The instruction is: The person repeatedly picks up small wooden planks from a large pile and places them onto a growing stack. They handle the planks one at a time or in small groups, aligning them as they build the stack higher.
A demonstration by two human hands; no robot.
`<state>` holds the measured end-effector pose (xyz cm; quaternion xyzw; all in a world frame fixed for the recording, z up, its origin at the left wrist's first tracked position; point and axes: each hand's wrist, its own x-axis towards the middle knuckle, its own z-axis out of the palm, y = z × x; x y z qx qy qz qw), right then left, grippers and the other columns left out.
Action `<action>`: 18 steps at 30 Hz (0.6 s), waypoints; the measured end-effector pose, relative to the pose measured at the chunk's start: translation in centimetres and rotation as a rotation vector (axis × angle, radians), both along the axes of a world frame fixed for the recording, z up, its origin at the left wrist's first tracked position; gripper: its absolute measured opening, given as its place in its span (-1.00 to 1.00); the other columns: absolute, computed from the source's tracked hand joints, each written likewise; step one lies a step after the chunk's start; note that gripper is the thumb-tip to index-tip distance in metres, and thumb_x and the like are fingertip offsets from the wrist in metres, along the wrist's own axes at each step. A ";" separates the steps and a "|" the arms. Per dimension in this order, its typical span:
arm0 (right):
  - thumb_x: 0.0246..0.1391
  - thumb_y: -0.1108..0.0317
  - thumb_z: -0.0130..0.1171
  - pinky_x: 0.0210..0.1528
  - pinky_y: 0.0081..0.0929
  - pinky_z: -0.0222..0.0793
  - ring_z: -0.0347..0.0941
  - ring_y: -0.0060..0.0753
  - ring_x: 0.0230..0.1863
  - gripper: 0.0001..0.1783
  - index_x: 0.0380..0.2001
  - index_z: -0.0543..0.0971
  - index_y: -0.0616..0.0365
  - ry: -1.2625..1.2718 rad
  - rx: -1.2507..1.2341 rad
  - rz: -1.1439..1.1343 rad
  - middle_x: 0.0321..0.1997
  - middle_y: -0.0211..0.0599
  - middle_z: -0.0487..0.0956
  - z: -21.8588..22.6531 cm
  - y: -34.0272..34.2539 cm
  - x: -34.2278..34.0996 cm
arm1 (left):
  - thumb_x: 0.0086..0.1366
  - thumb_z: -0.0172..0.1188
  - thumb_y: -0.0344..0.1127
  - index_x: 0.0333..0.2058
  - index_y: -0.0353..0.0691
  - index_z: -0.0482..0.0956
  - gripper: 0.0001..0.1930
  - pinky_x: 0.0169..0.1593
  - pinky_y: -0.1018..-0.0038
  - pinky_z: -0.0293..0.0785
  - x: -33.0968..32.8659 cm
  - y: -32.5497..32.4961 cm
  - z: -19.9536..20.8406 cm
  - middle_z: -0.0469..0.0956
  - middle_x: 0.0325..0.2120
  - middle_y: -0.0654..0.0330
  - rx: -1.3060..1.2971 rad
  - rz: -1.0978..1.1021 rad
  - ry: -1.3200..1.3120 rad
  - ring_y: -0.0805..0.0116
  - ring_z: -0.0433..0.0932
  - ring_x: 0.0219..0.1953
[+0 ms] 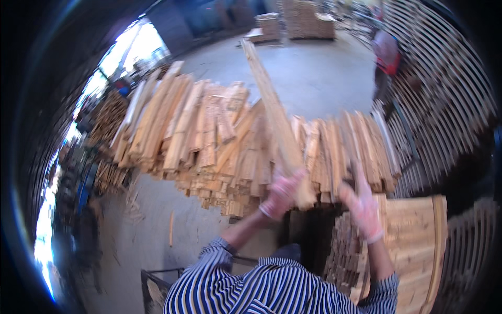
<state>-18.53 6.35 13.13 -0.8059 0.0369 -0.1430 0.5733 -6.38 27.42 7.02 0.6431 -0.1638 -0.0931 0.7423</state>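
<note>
Gripping a long wooden plank [273,104] in the left hand [283,194], I have it slanting over the plank pile [180,131], from near edge past far edge. My right hand [364,213], thumb spread from fingers, is by the near right corner.

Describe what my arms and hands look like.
Left hand and right hand wear pale pinkish gloves with whitish cuffs; blur hides finer detail. The sleeves are striped dark blue and white, leaving part of the forearms bare.
</note>
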 end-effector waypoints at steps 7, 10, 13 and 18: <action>0.11 -0.28 0.21 0.45 -0.17 0.14 0.23 0.09 0.44 0.08 0.48 0.14 0.20 -0.008 -0.220 -0.530 0.42 0.21 0.31 5.8 -6.3 0.3 | 0.22 0.46 -0.21 0.49 -0.35 -0.36 0.20 0.14 0.26 0.52 -20.6 -9.7 -2.9 0.46 0.15 -0.13 -0.125 -0.729 -0.002 0.15 0.56 0.11; 0.13 0.06 0.40 0.39 -0.43 0.19 0.32 -0.29 0.33 -0.05 0.44 0.22 0.25 -0.101 0.023 -0.678 0.35 -0.06 0.41 6.7 -9.4 -9.3 | 0.19 0.36 0.27 0.47 -0.39 -0.12 0.19 0.17 0.17 0.51 -19.7 -10.5 -2.6 0.42 0.18 -0.25 0.242 -1.192 -0.604 -0.06 0.55 0.13; 0.04 0.12 0.48 0.51 -0.35 0.07 0.18 -0.25 0.49 0.05 0.48 0.16 0.23 0.091 0.005 -0.825 0.46 -0.04 0.30 7.2 -7.4 -22.1 | 0.11 0.16 0.55 0.44 -0.23 0.15 0.15 0.40 0.05 0.23 -20.1 -16.8 -1.4 0.33 0.31 -0.17 0.427 -1.351 -1.288 -0.18 0.30 0.36; -0.10 0.06 0.52 0.49 -0.23 0.19 0.29 -0.06 0.45 0.11 0.49 0.19 -0.05 0.601 -0.091 -1.063 0.45 -0.05 0.36 4.4 0.8 -38.1 | 0.01 0.24 0.54 0.38 -0.19 0.31 0.13 0.51 0.03 -0.05 -19.9 -23.0 -4.1 0.29 0.37 -0.14 0.799 -1.543 -1.736 -0.08 0.17 0.46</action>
